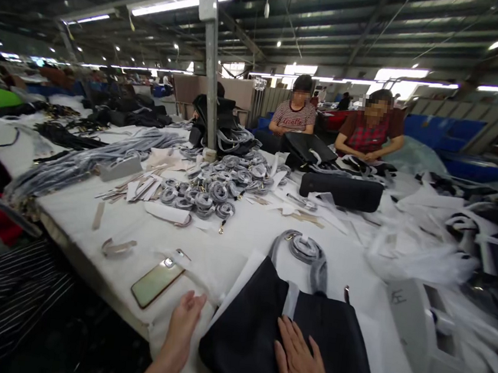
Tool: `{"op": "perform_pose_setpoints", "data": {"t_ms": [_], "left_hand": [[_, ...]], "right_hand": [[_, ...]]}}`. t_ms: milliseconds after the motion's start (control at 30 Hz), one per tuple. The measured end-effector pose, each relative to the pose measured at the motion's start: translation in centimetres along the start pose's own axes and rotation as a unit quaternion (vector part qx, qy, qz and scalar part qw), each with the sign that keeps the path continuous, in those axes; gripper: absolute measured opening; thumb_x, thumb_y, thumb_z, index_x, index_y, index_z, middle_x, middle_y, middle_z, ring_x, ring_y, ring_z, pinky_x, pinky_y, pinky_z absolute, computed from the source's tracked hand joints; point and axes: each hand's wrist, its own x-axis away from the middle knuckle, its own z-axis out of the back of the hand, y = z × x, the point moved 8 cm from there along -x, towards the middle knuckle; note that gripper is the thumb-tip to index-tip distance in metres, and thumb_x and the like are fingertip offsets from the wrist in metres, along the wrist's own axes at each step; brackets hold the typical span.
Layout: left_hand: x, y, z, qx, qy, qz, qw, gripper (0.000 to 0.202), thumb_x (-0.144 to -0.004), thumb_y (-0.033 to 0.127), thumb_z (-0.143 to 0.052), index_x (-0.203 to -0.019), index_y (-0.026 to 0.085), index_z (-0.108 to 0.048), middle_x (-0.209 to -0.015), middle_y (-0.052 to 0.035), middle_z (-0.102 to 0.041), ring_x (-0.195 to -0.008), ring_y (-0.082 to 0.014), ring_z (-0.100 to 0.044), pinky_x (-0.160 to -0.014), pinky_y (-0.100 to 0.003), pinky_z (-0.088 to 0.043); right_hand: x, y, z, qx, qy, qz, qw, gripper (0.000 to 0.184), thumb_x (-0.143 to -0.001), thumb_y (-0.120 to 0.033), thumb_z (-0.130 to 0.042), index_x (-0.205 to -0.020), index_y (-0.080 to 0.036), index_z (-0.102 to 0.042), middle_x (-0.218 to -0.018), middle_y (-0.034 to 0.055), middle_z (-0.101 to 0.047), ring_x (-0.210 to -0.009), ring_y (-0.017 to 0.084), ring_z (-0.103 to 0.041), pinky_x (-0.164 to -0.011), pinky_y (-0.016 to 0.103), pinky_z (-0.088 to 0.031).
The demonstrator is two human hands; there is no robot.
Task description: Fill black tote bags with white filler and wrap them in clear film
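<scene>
Spanning mid-frame, the worktop [234,238] carries a black bag [255,320] at bottom centre-right; the right hand [304,361] lies on it, grip spread flat; the left hand [186,316], grip loosely half-curled, is near a phone [157,282].

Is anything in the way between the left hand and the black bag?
Nothing visible blocks it: only white material shows between the left hand and the black bag. The phone lies on the hand's other side.

Black bag [246,320], lying flat, grey handle [319,276] arched, on white table [237,233]
</scene>
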Motion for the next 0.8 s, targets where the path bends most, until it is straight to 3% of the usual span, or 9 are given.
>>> {"op": "perform_pose_setpoints", "data": {"t_ms": [67, 167, 267, 333, 533, 700, 800], "left_hand": [[-1.3, -0.8, -1.3, 0.052, -0.049, 0.053, 0.996, 0.029, -0.072, 0.036, -0.076, -0.088, 0.016, -0.061, -0.09, -0.0072, -0.068, -0.089, -0.0188, -0.066, -0.09, -0.032, -0.049], [-2.2, -1.3, -4.6, 0.077, -0.108, 0.079, 0.988, 0.03, -0.066, 0.034, -0.08, -0.08, 0.015, -0.062, -0.077, -0.0058, -0.069, -0.073, -0.0182, -0.067, -0.078, -0.031, -0.054], [-2.8, -1.3, -7.2, 0.096, -0.124, 0.096, 0.983, 0.03, -0.063, 0.03, -0.082, -0.076, 0.012, -0.062, -0.068, -0.006, -0.068, -0.063, -0.0195, -0.066, -0.068, -0.032, -0.054], [-3.3, -0.4, -7.9, 0.116, -0.119, 0.08, 0.983, 0.03, -0.068, 0.034, -0.078, -0.08, 0.012, -0.062, -0.069, -0.0069, -0.069, -0.065, -0.0188, -0.067, -0.069, -0.031, -0.054], [-4.1, 5.8, -7.9, 0.19, -0.13, -0.012, 0.973, 0.039, -0.084, 0.044, -0.062, -0.113, 0.019, -0.056, -0.102, -0.0086, -0.069, -0.094, -0.0159, -0.066, -0.092, -0.029, -0.047], [-4.2, 9.0, -7.4, 0.203, -0.143, -0.027, 0.968, 0.044, -0.086, 0.047, -0.057, -0.124, 0.025, -0.05, -0.112, -0.0084, -0.066, -0.098, -0.0164, -0.065, -0.09, -0.029, -0.048], [-5.2, 10.7, -6.4, 0.208, -0.134, -0.04, 0.968, 0.035, -0.09, 0.042, -0.053, -0.12, 0.024, -0.052, -0.11, -0.0089, -0.067, -0.095, -0.0164, -0.066, -0.087, -0.029, -0.05]], "right_hand": [[0.0, 0.0, 0.1, 0.0, 0.005, 0.0, 1.0, 0.052, -0.094, -0.043, -0.028, -0.142, -0.025, -0.039, -0.147, 0.0023, -0.038, -0.135, 0.025, -0.037, -0.111, 0.051, -0.028], [0.0, 0.2, -0.1, 0.005, 0.017, 0.004, 1.0, 0.052, -0.093, -0.043, -0.03, -0.142, -0.025, -0.039, -0.147, 0.0024, -0.038, -0.135, 0.025, -0.038, -0.11, 0.052, -0.03], [0.0, 0.3, -0.7, 0.015, 0.013, 0.031, 0.999, 0.05, -0.093, -0.036, -0.03, -0.141, -0.026, -0.041, -0.148, 0.0019, -0.036, -0.136, 0.026, -0.037, -0.108, 0.053, -0.031], [0.1, 0.3, -1.2, 0.021, 0.005, 0.049, 0.999, 0.049, -0.093, -0.031, -0.029, -0.14, -0.027, -0.043, -0.149, 0.001, -0.034, -0.136, 0.026, -0.036, -0.108, 0.053, -0.031], [0.1, 0.5, -1.1, 0.017, 0.025, 0.034, 0.999, 0.05, -0.093, -0.033, -0.031, -0.141, -0.025, -0.041, -0.149, 0.0014, -0.035, -0.136, 0.026, -0.036, -0.108, 0.053, -0.031], [0.3, 0.2, -0.5, 0.017, 0.059, 0.039, 0.997, 0.049, -0.093, -0.035, -0.032, -0.14, -0.027, -0.043, -0.146, 0.0012, -0.04, -0.133, 0.025, -0.04, -0.106, 0.051, -0.033], [0.4, 0.2, 0.0, 0.027, 0.099, 0.058, 0.993, 0.049, -0.092, -0.035, -0.034, -0.139, -0.027, -0.043, -0.145, 0.0018, -0.043, -0.13, 0.026, -0.045, -0.102, 0.05, -0.037]]}}
